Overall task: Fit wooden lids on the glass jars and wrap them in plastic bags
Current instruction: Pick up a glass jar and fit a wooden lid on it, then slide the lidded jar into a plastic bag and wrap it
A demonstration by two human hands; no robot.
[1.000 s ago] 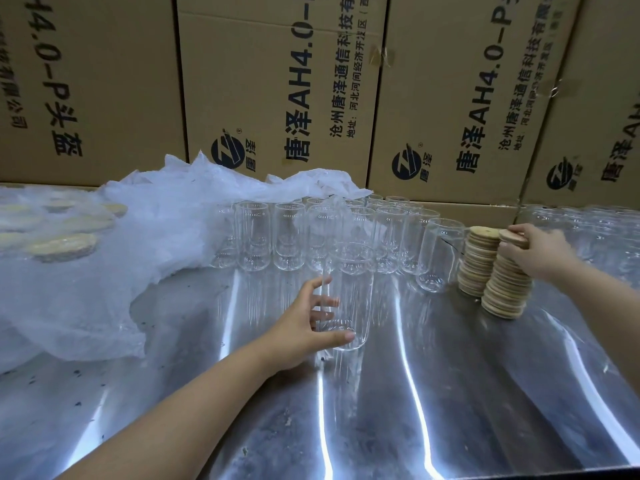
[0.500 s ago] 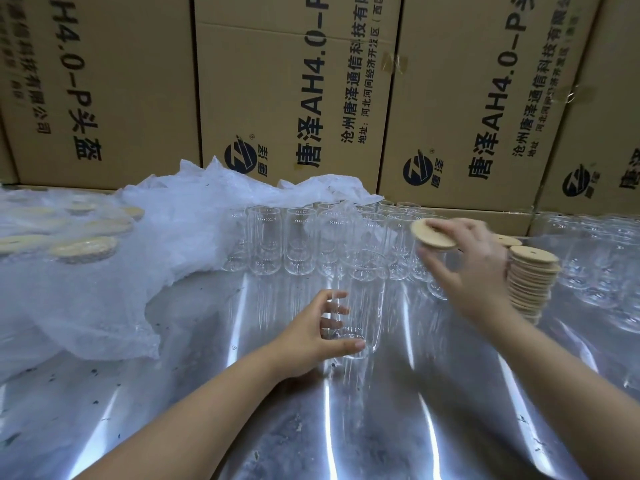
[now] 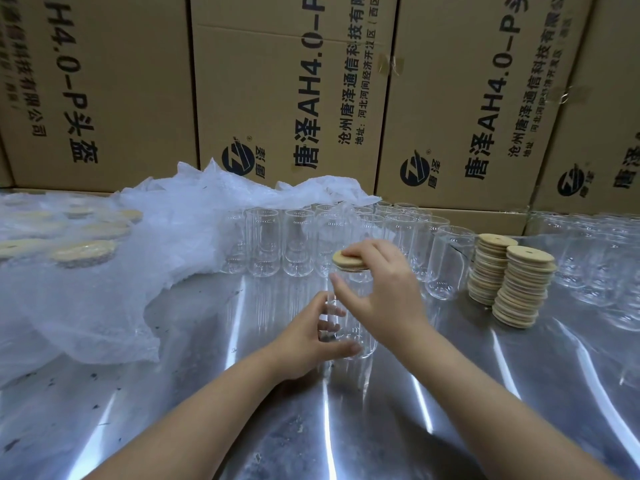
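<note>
- My left hand (image 3: 304, 341) has its fingers curled round the low part of the glass jar (image 3: 360, 336). That stops it sliding on the shiny desk (image 3: 242, 393).
- My right hand (image 3: 388, 292) pinches a wooden lid (image 3: 348, 260) by its edge, right on the jar's mouth. It looks a bit tilted, so I think it is not pushed in yet.
- The lid stacks (image 3: 519, 285) stand near on my right, easy to reach.
- The plastic bags (image 3: 121, 271) lie on my left, ready for wrapping.

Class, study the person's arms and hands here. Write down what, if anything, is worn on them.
Nothing worn shows. The left hand and right hand have no gloves, and no ring appears on the fingers in view. The left forearm and right forearm are uncovered, with no sleeve, watch or bracelet up to the picture's edge.
</note>
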